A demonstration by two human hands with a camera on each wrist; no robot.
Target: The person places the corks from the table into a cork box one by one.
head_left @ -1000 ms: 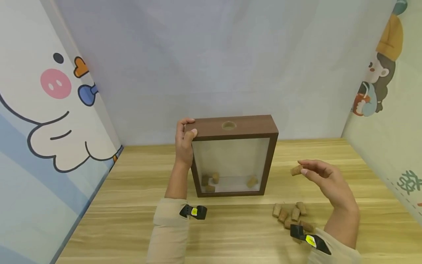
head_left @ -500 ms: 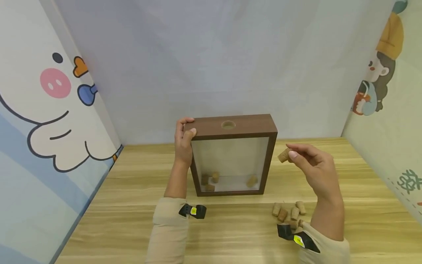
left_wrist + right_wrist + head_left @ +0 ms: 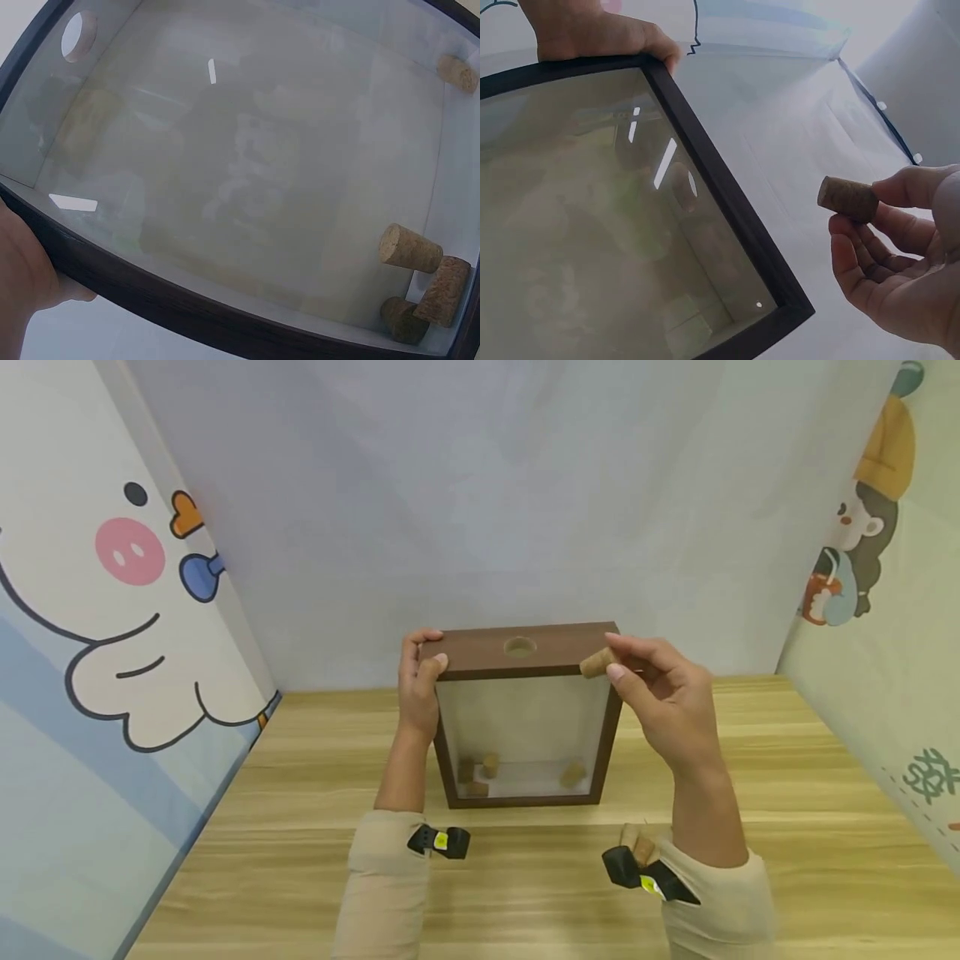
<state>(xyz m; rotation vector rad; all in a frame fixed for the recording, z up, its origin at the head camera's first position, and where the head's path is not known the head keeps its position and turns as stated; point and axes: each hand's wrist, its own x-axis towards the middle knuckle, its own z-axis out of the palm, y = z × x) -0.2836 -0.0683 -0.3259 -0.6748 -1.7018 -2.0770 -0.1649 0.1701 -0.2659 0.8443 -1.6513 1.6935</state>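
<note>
Cartoon-printed left wall (image 3: 67, 410) and plain back sheet (image 3: 480, 510) enclosed the wood-grain bench (image 3: 315, 743) as I watched over the remote feed. First from the left, the person's left hand (image 3: 420, 689) gripped the box (image 3: 558, 647) by its top left corner, thumb over the front edge and fingertips at the rear one, steadying it, I judged. The box stood upright, near the middle of the bench's far edge. Behind its clear front (image 3: 525, 718), three corks (image 3: 490, 766) sat bunched in the bottom left corner and a single cork (image 3: 573, 773) lay near the bottom right. Midway along the top was the round hole (image 3: 520, 647).

What had just changed was the held cork (image 3: 597, 663): a moment earlier it was out past the box's right side, and now it was up by the top right corner, apart from the frame in the right wrist view. Below, right of the bench's middle, loose corks (image 3: 628, 835) were partly hidden by the right camera (image 3: 621, 867), so I could not count them. Farther right, the right hand (image 3: 663, 693) pinched the held cork between thumb and fingertips, parted only by its thickness. To me, that meant the cork was now closer to the hole but short of it.
</note>
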